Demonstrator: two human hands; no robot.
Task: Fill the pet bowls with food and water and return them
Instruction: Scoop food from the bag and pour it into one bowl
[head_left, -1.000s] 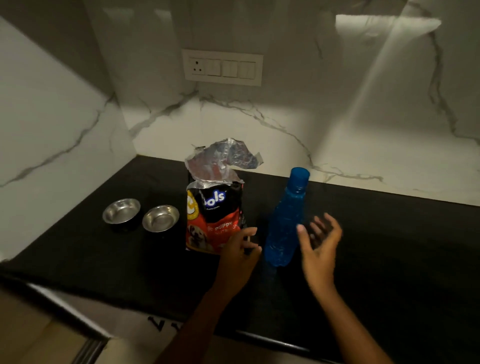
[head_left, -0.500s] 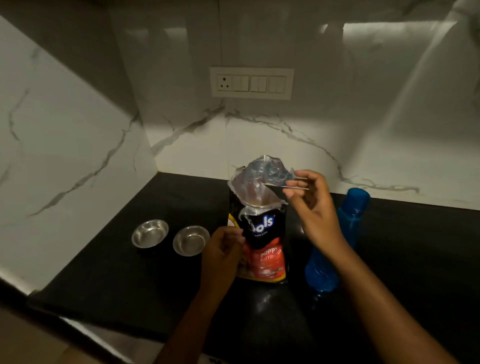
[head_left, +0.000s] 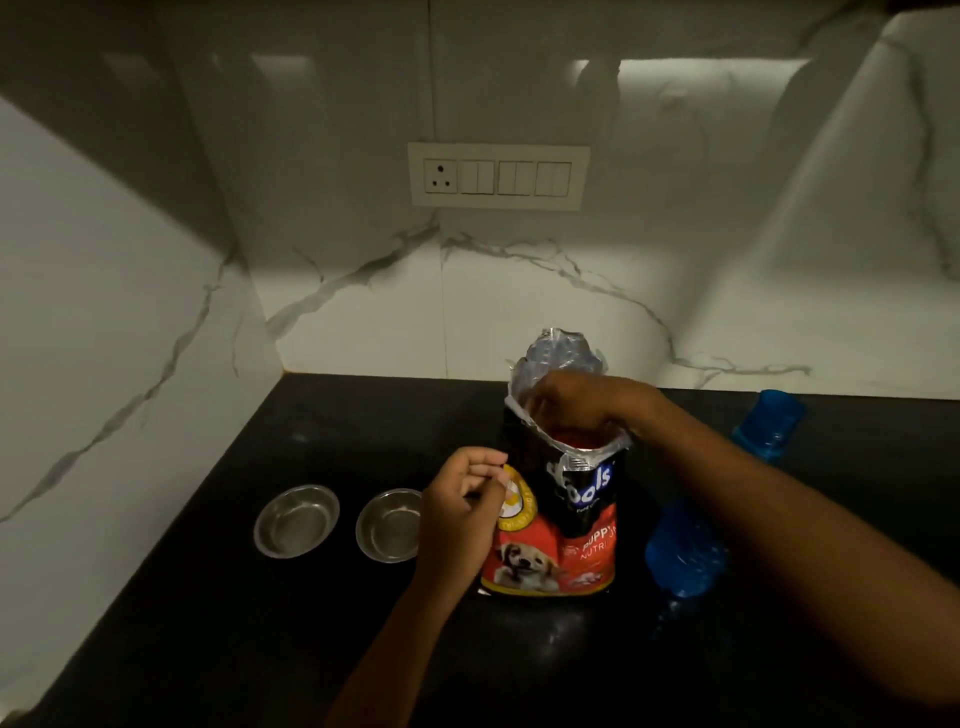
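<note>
Your left hand (head_left: 462, 512) is at the left side of the food bag (head_left: 563, 525). Its fingers are curled and they pinch the edge of the bag near the yellow circle. The bag stands up on the black counter (head_left: 234, 649), near the middle, and its top is open. There is a puppy on the front of it.

Your right hand (head_left: 576, 402) reaches down into the open top of the bag. Its fingertips are hidden inside, so you cannot tell if they are spread or holding any food.

Two small shiny bowls sit on the counter to the left of the bag. The left bowl (head_left: 296, 521) and the right bowl (head_left: 387, 526) are side by side, just apart. Your left hand covers the right rim of the right bowl. You can see the shiny bottom of each one.

The blue bottle (head_left: 685, 551) stands just to the right of the bag. Your right arm crosses in front of its middle.

On the far wall (head_left: 727, 291), which is white with grey lines, there is a switch plate (head_left: 498, 176) above the bag
</note>
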